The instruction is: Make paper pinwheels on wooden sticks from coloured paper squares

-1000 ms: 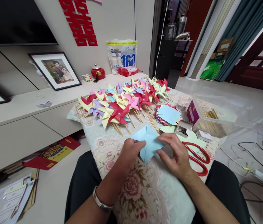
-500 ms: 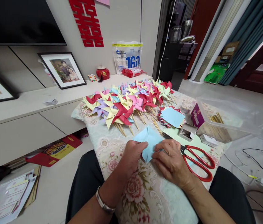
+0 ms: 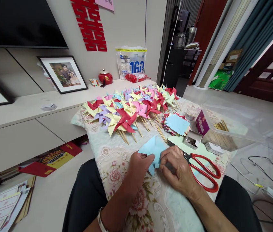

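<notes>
A light blue paper square (image 3: 153, 148) with cut corners lies on the floral cloth (image 3: 117, 161) in front of me. My left hand (image 3: 138, 167) pinches its near left edge, and my right hand (image 3: 175, 167) presses folded flaps toward its middle from the right. Beyond the paper lies a large spread of finished paper pinwheels (image 3: 131, 108) on wooden sticks, in red, yellow, pink, purple and blue. A stack of cut paper squares (image 3: 176, 124) topped by a blue one sits to their right.
Red-handled scissors (image 3: 203, 170) lie right of my right hand. A small open box (image 3: 192, 140), a tape roll (image 3: 191, 112) and a clear plastic box with sticks (image 3: 226, 129) stand at the right. A low cabinet (image 3: 30, 129) runs along the left; cables (image 3: 259, 170) trail on the floor.
My right hand has curled in over the blue paper, folding its flaps toward the middle so the sheet looks smaller. The view shifted slightly.
</notes>
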Tool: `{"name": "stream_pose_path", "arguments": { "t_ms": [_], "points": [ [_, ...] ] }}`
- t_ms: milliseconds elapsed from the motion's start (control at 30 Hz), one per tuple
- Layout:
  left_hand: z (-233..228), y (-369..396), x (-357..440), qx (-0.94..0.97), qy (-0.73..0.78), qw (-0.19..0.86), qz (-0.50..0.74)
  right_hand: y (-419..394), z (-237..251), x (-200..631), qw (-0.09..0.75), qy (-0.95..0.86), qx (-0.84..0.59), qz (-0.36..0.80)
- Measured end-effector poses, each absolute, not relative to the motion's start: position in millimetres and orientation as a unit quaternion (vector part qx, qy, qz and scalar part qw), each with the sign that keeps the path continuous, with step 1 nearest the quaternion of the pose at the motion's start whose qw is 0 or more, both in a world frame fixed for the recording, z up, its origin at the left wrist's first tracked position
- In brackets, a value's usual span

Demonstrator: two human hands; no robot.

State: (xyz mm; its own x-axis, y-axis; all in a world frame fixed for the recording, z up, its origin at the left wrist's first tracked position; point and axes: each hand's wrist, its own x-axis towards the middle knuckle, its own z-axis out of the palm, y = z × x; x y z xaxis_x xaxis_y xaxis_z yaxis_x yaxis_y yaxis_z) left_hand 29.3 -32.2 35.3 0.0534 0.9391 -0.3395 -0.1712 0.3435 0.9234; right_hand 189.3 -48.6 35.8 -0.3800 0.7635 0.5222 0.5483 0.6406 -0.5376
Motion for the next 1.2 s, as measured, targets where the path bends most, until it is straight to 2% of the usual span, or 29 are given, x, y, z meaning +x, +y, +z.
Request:
{"name": "stream_pose_path", "arguments": {
  "t_ms": [300,967,1200],
  "points": [
    [40.4,-37.9,31.4,0.381,0.524,0.618,0.446,-47.1,34.5,188.9,0.428,-0.773,-0.437,0.168],
    [7.0,-35.7,33.0,0.404,0.539,0.574,0.466,-44.2,26.0,189.2,0.41,-0.757,-0.483,0.163],
    [8.2,-37.8,34.6,0.415,0.552,0.555,0.463,-43.7,25.5,189.9,0.403,-0.768,-0.475,0.149]
  ]
}}
